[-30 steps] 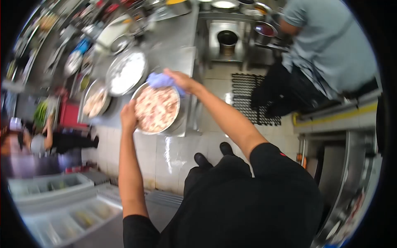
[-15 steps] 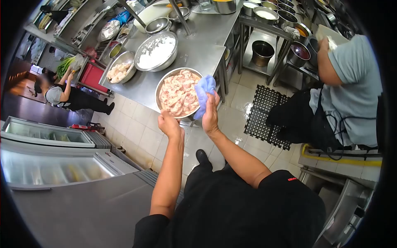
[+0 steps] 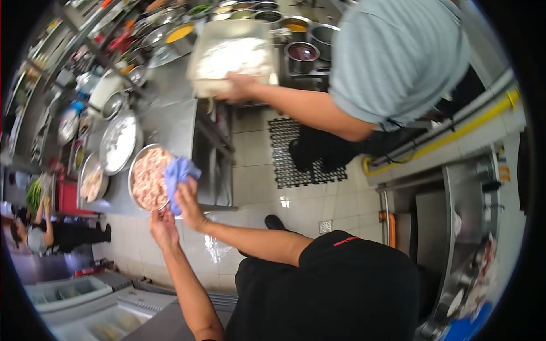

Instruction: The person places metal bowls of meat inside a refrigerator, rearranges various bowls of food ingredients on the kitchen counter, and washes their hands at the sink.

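Gripping a bowl of raw meat at the counter edge

Gripping the near rim of a round steel bowl (image 3: 147,177), the right hand (image 3: 187,200) presses a blue cloth (image 3: 178,173) against the metal, fingers curled around rim and cloth together; the left hand (image 3: 163,224) sits just below, at the bowl's lower edge, and seems to pinch the rim, though blur leaves its hold uncertain; being round, the bowl has no long axis, and its mouth faces up, roughly level on the steel counter (image 3: 170,122); it is heaped with pale pink, wet-looking chunks of raw meat; the bowl lies at the counter's near corner, beyond both hands, with the cloth draped over its right side between palm and rim; two more steel bowls stand on the same counter, one with white powder (image 3: 118,142) just beyond, one with pale pieces (image 3: 91,183) beside it to the left; a person in a grey shirt (image 3: 398,57) stands well apart across the floor mat (image 3: 296,153), one hand (image 3: 239,86) on a tray of white stuff (image 3: 233,57).
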{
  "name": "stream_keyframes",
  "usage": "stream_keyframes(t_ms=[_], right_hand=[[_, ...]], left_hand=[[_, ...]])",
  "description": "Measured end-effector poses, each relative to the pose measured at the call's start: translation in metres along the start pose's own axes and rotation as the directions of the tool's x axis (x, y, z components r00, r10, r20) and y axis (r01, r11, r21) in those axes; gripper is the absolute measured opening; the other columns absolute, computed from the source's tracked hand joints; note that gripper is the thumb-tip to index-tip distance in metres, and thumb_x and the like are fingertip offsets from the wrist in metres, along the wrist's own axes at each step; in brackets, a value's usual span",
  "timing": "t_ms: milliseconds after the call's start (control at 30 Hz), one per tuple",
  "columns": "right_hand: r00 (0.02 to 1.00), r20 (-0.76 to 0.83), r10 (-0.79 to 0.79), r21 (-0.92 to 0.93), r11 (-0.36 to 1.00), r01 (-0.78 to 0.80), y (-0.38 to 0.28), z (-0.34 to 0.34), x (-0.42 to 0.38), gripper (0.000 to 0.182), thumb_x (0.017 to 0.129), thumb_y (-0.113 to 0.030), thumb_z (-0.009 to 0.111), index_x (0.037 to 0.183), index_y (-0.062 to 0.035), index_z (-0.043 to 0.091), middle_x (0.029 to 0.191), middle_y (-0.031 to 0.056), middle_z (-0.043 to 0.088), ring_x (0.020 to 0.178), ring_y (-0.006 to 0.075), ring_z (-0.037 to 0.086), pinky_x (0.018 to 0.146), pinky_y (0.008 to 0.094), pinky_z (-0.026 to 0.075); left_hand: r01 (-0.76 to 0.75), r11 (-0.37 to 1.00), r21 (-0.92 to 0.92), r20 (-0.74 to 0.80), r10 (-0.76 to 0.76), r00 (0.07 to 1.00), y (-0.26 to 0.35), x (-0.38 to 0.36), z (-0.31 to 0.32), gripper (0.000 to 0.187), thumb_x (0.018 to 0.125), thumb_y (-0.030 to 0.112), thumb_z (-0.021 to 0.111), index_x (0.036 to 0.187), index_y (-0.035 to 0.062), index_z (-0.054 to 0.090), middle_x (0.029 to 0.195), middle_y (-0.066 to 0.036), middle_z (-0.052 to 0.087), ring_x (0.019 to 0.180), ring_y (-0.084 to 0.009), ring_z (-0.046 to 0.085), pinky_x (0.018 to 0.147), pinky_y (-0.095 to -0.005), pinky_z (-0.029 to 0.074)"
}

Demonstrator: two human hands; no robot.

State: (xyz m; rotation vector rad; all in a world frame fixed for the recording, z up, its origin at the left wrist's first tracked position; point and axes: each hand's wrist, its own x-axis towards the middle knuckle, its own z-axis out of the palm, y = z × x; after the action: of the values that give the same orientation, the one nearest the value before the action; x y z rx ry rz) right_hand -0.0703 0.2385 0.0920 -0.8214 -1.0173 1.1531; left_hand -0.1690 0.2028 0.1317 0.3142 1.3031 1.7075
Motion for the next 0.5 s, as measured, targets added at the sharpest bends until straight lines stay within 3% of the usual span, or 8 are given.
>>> stream_keyframes(t_ms=[33, 67, 167, 233, 267, 333, 367, 500], right_hand=[[1.000, 0.000, 0.005, -0.170, 0.985, -0.005, -0.012, -0.001, -0.010, 0.031, 0.097, -0.023, 0.040, 0.120, -0.0024, 0.043, 0.135, 0.0205, 0.022, 0.127, 0.0354, 0.027, 0.106, 0.0404, 0.022], [0.997, 0.013, -0.070, -0.214, 0.974, 0.071, -0.016, 0.000, -0.020, 0.029, 0.096, -0.023, 0.043, 0.117, -0.0031, 0.044, 0.133, 0.0216, 0.025, 0.127, 0.0366, 0.028, 0.105, 0.0418, 0.023], [0.993, 0.118, -0.003, -0.183, 0.983, 0.025, -0.036, -0.012, -0.041, 0.025, 0.096, -0.024, 0.044, 0.108, -0.0023, 0.048, 0.126, 0.0187, 0.034, 0.121, 0.0312, 0.034, 0.101, 0.0386, 0.028], [0.916, 0.372, 0.149, -0.067, 0.989, -0.134, -0.044, -0.023, -0.051, 0.024, 0.096, -0.024, 0.045, 0.100, -0.0009, 0.050, 0.111, 0.0135, 0.045, 0.108, 0.0220, 0.043, 0.093, 0.0328, 0.034], [0.921, 0.359, 0.154, -0.085, 0.988, -0.132, -0.043, -0.027, -0.052, 0.024, 0.096, -0.024, 0.045, 0.100, -0.0009, 0.050, 0.111, 0.0135, 0.045, 0.108, 0.0220, 0.043, 0.093, 0.0328, 0.034], [0.950, 0.290, 0.113, -0.037, 0.994, -0.107, -0.040, -0.040, -0.053, 0.023, 0.096, -0.024, 0.046, 0.096, -0.0013, 0.052, 0.094, 0.0047, 0.051, 0.089, 0.0122, 0.047, 0.081, 0.0260, 0.039], [0.923, 0.277, 0.265, 0.115, 0.945, -0.306, -0.052, -0.049, -0.049, 0.021, 0.096, -0.024, 0.048, 0.096, -0.0039, 0.053, 0.086, -0.0005, 0.052, 0.081, 0.0073, 0.048, 0.074, 0.0224, 0.041], [0.951, 0.100, 0.292, 0.083, 0.950, -0.300, -0.065, -0.110, -0.032, 0.019, 0.093, -0.024, 0.054, 0.095, -0.0052, 0.056, 0.086, -0.0008, 0.056, 0.076, 0.0052, 0.051, 0.067, 0.0221, 0.045]], left_hand=[[0.025, 1.000, 0.003, 0.024, -0.025, 0.999, -0.001, 0.003, -0.006, 0.022, 0.095, 0.019, 0.048, 0.106, 0.0010, 0.054, 0.087, -0.006, 0.060, 0.083, -0.0186, 0.059, 0.080, -0.0323, 0.049], [0.039, 0.999, 0.022, 0.117, -0.041, 0.992, 0.000, 0.005, -0.014, 0.023, 0.096, 0.021, 0.048, 0.107, 0.0019, 0.054, 0.090, -0.007, 0.060, 0.085, -0.0182, 0.059, 0.081, -0.0318, 0.048], [0.019, 0.997, 0.081, 0.223, -0.037, 0.974, 0.013, -0.025, 0.007, 0.027, 0.097, 0.026, 0.046, 0.109, 0.0025, 0.053, 0.097, -0.008, 0.060, 0.089, -0.0175, 0.058, 0.082, -0.0304, 0.046], [0.033, 0.996, 0.089, 0.281, -0.056, 0.958, 0.011, -0.032, 0.004, 0.040, 0.097, 0.039, 0.042, 0.113, 0.0037, 0.051, 0.107, -0.010, 0.059, 0.096, -0.0175, 0.056, 0.082, -0.0297, 0.045], [0.049, 0.995, 0.082, 0.293, -0.071, 0.954, 0.009, -0.038, -0.004, 0.040, 0.097, 0.039, 0.042, 0.113, 0.0037, 0.051, 0.107, -0.010, 0.059, 0.096, -0.0175, 0.056, 0.082, -0.0297, 0.045], [0.155, 0.985, -0.072, 0.331, -0.123, 0.936, 0.007, -0.056, -0.022, 0.047, 0.096, 0.047, 0.040, 0.118, 0.0062, 0.049, 0.109, -0.010, 0.059, 0.097, -0.0186, 0.057, 0.081, -0.0295, 0.045], [0.166, 0.981, -0.103, 0.419, -0.108, 0.902, 0.006, -0.056, -0.039, 0.051, 0.094, 0.052, 0.038, 0.118, 0.0080, 0.050, 0.110, -0.010, 0.059, 0.099, -0.0198, 0.056, 0.079, -0.0289, 0.045], [0.159, 0.980, -0.118, 0.485, -0.083, 0.870, 0.002, -0.061, -0.101, 0.053, 0.094, 0.054, 0.038, 0.119, 0.0083, 0.050, 0.111, -0.009, 0.059, 0.099, -0.0193, 0.056, 0.078, -0.0289, 0.044]])
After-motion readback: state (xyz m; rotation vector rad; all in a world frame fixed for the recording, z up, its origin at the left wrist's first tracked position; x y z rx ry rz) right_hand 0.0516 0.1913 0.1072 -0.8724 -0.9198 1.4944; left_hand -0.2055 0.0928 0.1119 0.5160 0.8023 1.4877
